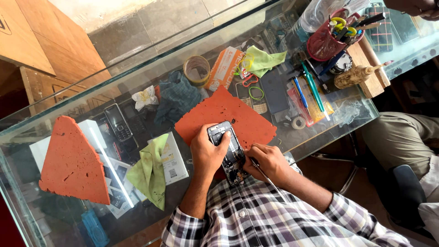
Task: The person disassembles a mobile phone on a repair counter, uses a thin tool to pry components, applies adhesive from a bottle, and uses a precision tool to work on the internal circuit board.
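Note:
My left hand (208,153) grips an opened smartphone (227,148) with its back cover off and dark circuitry showing. The phone lies over the near edge of an orange rubber mat (228,112) on the glass counter. My right hand (270,161) holds a thin metal tool (265,176), and its tip touches the phone's lower part. Both of my arms wear checked sleeves.
The glass counter (137,77) carries a second orange mat (73,160), green cloths (148,171), old keypad phones (118,122), a tape roll (196,69), pens, a red tool basket (327,41) and a wooden block (370,68). Another person sits at right (402,132).

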